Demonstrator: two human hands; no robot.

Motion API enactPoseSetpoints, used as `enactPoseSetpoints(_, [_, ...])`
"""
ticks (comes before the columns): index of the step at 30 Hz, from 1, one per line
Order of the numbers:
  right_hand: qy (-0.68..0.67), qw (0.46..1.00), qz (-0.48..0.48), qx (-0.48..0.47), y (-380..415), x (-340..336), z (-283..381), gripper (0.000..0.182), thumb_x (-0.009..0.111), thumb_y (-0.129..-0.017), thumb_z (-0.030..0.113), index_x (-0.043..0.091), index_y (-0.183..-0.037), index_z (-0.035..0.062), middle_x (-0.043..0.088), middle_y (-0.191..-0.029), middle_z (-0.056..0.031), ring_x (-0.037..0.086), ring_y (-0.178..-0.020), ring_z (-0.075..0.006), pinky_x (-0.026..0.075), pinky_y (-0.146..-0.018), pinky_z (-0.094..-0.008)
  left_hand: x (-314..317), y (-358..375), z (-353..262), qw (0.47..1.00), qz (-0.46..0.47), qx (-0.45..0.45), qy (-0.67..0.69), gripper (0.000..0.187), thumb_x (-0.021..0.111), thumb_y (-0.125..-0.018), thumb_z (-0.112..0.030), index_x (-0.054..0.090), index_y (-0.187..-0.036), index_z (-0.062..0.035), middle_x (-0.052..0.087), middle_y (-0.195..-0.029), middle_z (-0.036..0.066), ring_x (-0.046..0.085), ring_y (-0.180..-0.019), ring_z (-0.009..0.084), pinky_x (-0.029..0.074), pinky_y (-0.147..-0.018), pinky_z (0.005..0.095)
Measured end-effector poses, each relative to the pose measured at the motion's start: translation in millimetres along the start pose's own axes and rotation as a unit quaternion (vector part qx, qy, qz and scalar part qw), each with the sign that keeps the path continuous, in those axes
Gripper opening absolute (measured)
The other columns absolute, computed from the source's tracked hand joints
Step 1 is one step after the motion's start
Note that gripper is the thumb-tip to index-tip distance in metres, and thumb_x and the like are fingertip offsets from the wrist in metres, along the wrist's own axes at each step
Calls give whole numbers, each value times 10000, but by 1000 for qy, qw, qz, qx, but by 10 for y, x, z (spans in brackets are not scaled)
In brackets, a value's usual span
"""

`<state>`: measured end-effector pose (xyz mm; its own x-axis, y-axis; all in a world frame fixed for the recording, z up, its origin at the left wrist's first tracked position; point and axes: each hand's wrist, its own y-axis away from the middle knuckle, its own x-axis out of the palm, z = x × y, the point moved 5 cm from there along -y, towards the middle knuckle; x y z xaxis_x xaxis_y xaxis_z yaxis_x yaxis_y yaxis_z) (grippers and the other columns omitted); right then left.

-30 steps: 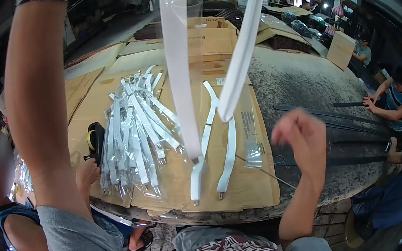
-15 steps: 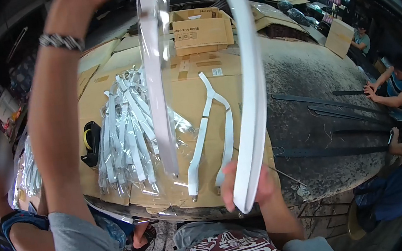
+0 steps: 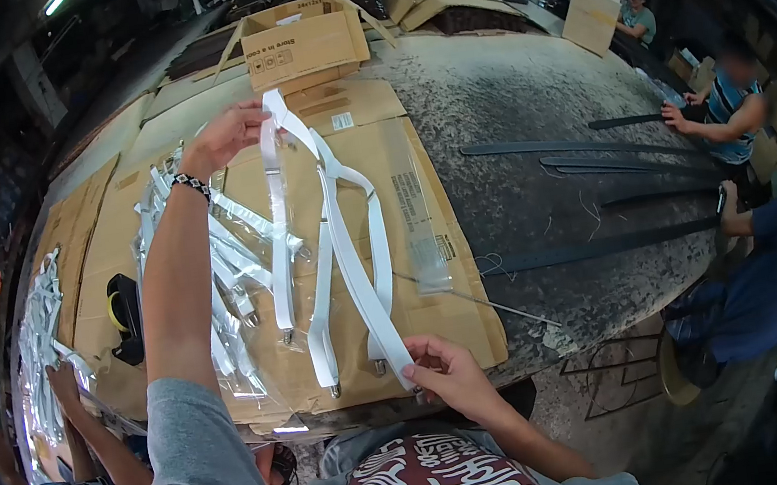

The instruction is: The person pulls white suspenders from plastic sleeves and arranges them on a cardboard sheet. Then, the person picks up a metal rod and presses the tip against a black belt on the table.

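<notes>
I hold a pair of white suspenders [image 3: 349,262] stretched over the cardboard. My left hand [image 3: 234,133] pinches its upper part, and one strap [image 3: 277,246] hangs down from there to a metal clip. Lower right, my right hand [image 3: 443,371] grips the end of the other strap between thumb and fingers; the clip there is mostly hidden. Beneath lies a second pair of white suspenders [image 3: 321,338], Y-shaped, partly covered by the held strap. Left of them, partly behind my forearm, is a pile of white suspenders [image 3: 232,310], some in clear plastic.
A black tape dispenser [image 3: 124,318] sits left of my forearm. An open carton [image 3: 307,49] stands at the back. A clear plastic strip [image 3: 421,229] and thin rod [image 3: 483,301] lie rightward. Dark straps [image 3: 602,243] and people are further right; another person's hand [image 3: 64,384] touches a left pile.
My left hand has come down and forward from above, lowering the held suspenders onto the cardboard. My right hand still holds the lower strap end, and the view has shifted.
</notes>
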<state>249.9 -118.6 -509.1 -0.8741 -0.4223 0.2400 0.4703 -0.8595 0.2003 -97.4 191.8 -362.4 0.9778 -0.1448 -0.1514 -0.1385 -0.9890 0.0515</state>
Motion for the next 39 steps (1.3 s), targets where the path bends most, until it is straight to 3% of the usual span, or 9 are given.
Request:
enactPoseSetpoints(5, [5,999,-31,38,-248,-4,-376,398,680,-974,137,585,-1328,-18,662,-1003,-36,599,-794,-63,486,-558,-216,-157,-268,835,908,-90,78,-402,412,663,-923,-189,656,-1280,17,724,-913,98,684,-844,132,531,-758,270])
enactPoseSetpoints(7, [-1,999,-30,43,-284,9,-411,426,685,-973,147,574,-1344,-30,654,-1005,-39,593,-787,-63,483,-542,-215,110,38,995,915,-162,94,-357,325,647,-928,-225,724,-1092,45,708,-772,101,662,-677,133,528,-658,291])
enactPoseSetpoints(10, [21,999,-26,24,-288,-13,-347,453,687,-977,161,566,-1373,-24,647,-1005,-32,584,-776,-63,489,-547,-219,1010,1173,800,927,-108,-73,-351,546,646,-974,-402,671,-594,-9,627,-518,54,643,-502,145,486,-461,315])
enactPoseSetpoints(14, [-4,999,-15,38,-256,25,-100,458,683,-983,170,568,-1392,-1,642,-992,-20,578,-767,-64,493,-578,-220,1789,2245,1091,958,41,-262,-111,633,620,-984,-544,712,-830,64,698,-636,116,676,-488,191,527,-458,243])
enactPoseSetpoints(19, [173,970,87,-148,-394,35,206,311,681,-953,141,676,-1220,-18,667,-854,-48,584,-733,-85,501,-615,-294,2293,2644,1523,965,-57,-132,219,369,558,-1064,-249,662,-1117,100,742,-928,170,754,-813,216,599,-649,280])
enactPoseSetpoints(23, [353,921,-88,-140,-1203,-641,864,179,665,-934,154,719,-960,-15,676,-752,-56,597,-710,-106,486,-641,-308,2482,2780,1515,907,-43,-182,377,378,487,-1082,-217,569,-1304,79,734,-1014,206,745,-851,265,604,-739,344])
enactPoseSetpoints(26, [464,838,-241,-155,-2189,-1137,902,274,680,-918,262,741,-976,1,749,-907,-165,736,-850,-281,551,-751,-398,2466,2839,1570,895,-1,-170,412,418,458,-1086,-203,470,-1419,50,727,-1019,204,740,-864,275,586,-720,350])
enactPoseSetpoints(29, [628,739,-246,22,-2641,-1238,694,352,701,-903,319,733,-1079,17,734,-1094,-198,709,-1041,-375,562,-879,-468,2446,2839,1552,895,-2,-144,423,426,477,-1065,-184,457,-1423,46,724,-973,204,734,-801,273,576,-670,344])
enactPoseSetpoints(39, [563,791,-237,23,-2683,-1169,904,246,747,-859,266,781,-981,55,748,-1035,-202,710,-1029,-385,555,-880,-441,2446,2856,1765,916,-20,-98,389,374,481,-1071,-160,495,-1386,40,733,-938,177,732,-739,232,544,-582,298])
